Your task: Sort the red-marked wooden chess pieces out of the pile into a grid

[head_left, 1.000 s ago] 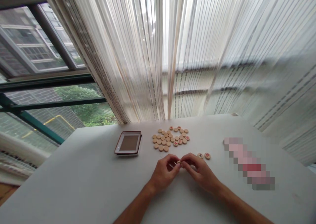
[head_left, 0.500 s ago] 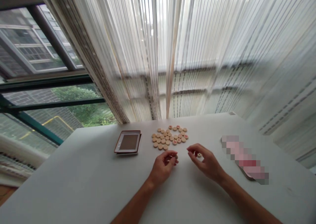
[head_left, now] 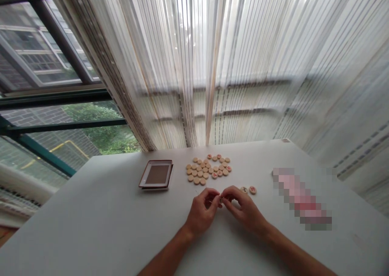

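Small disc [head_left: 221,200], mostly hidden, over the white table [head_left: 106,219]: pinching it narrowly with the tips of left hand [head_left: 201,210] and right hand [head_left: 245,208] together, apparently handling or turning it, and probably needing a light, even pinch for any move. Working just short of two marked discs [head_left: 253,190], with a disc cluster [head_left: 199,174] and a flat case [head_left: 157,174] farther out.

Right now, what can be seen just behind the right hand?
Behind the right hand lie a dark-marked piece, its near edge covered by the hand, and a red-marked piece. Whatever is under the hand is hidden.
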### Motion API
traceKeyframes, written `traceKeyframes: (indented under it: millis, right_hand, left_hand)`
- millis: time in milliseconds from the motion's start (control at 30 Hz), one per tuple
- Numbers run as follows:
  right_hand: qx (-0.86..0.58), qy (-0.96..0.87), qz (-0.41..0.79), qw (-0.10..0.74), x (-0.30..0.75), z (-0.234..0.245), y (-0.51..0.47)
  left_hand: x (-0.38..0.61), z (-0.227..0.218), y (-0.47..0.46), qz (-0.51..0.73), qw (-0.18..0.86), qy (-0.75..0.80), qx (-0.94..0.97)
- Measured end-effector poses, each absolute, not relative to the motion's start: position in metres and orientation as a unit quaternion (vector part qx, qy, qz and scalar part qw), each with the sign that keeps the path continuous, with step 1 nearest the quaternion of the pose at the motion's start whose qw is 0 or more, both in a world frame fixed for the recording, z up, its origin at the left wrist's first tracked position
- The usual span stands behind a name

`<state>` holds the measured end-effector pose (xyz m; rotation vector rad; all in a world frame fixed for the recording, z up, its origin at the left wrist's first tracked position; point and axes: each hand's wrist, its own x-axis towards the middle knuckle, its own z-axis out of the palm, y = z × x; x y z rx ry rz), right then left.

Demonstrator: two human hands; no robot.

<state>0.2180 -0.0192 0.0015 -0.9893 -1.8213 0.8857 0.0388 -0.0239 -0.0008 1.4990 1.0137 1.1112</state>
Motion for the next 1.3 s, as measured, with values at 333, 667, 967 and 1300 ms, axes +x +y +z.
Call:
traceKeyframes:
  millis: [333, 667, 967, 1300]
  right_hand:
    - [-0.395, -0.623, 0.498, 0.456, 0.215, -0.01, -0.017]
    - [-0.389, -0.6, 0.539, 0.445, 0.214, -0.008, -0.015]
    - [-0.379, -0.614, 0.534, 0.44, 0.213, -0.003, -0.019]
    - [-0.383, -0.626, 0.514, 0.444, 0.212, -0.007, -0.02]
  left_hand:
    - [0.041, -0.002, -0.034, 0.422, 0.394, 0.407, 0.708]
    - [0.04, 0.002, -0.032, 0.428, 0.424, 0.405, 0.688]
    - [0.037, 0.0, -0.028, 0.44, 0.47, 0.401, 0.652]
    - [0.038, 0.0, -0.027, 0.447, 0.457, 0.419, 0.645]
